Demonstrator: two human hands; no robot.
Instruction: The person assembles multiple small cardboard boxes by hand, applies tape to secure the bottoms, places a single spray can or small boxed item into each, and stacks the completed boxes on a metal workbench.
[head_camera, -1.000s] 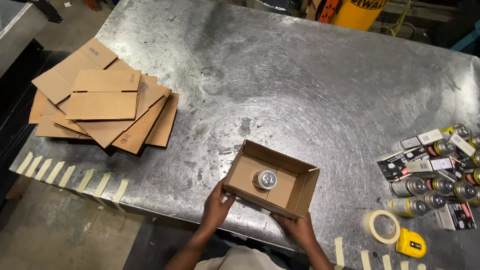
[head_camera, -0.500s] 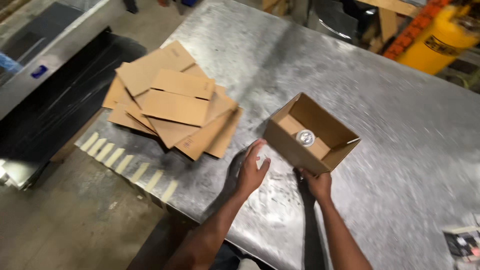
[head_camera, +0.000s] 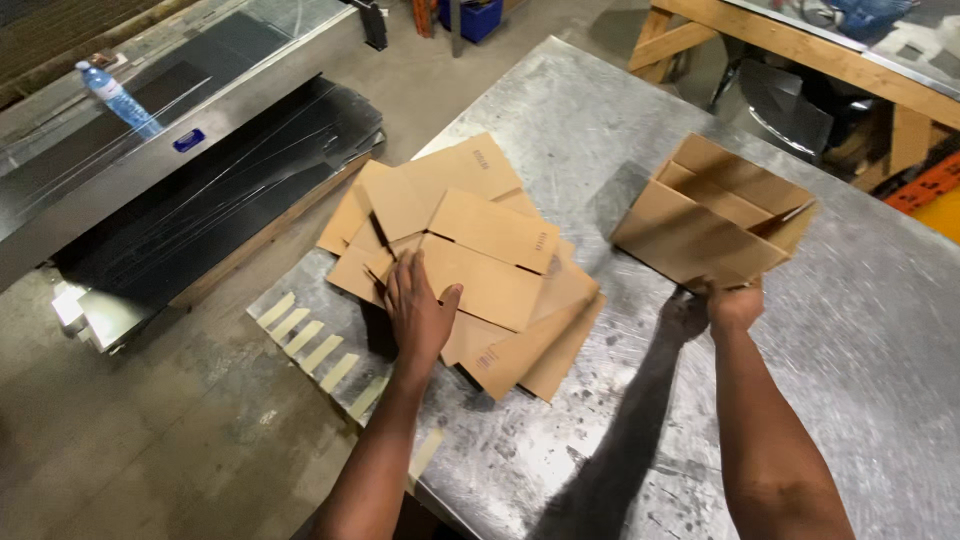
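- Cardboard box (head_camera: 715, 225), head view: the erected box is now lifted at the far right of the steel desk (head_camera: 560, 110), to the right of the stack of flat cartons and tilted so that its side faces the camera; half a second ago it sat upright with its open top showing a small round metal piece inside, and that piece can no longer be seen.
- Right hand (head_camera: 733, 303): closed round the box's lower near edge, fingers curled under it, holding it off the desk. Earlier it only rested at the box's near corner.
- Left hand (head_camera: 418, 312): it has left the box and moved across to the stack of flat cartons (head_camera: 470, 260), where it lies palm down, fingers spread and open, pressing on the stack's near left part and gripping nothing.
- Strips of masking tape (head_camera: 310, 340) hang along the desk edge just left of the stack.
- Judgement: the box is being carried off one-handed while the other hand goes for a fresh flat carton.
- Beyond the stack, to its left and below the desk, stands a metal machine with a water bottle (head_camera: 112, 95) on it.
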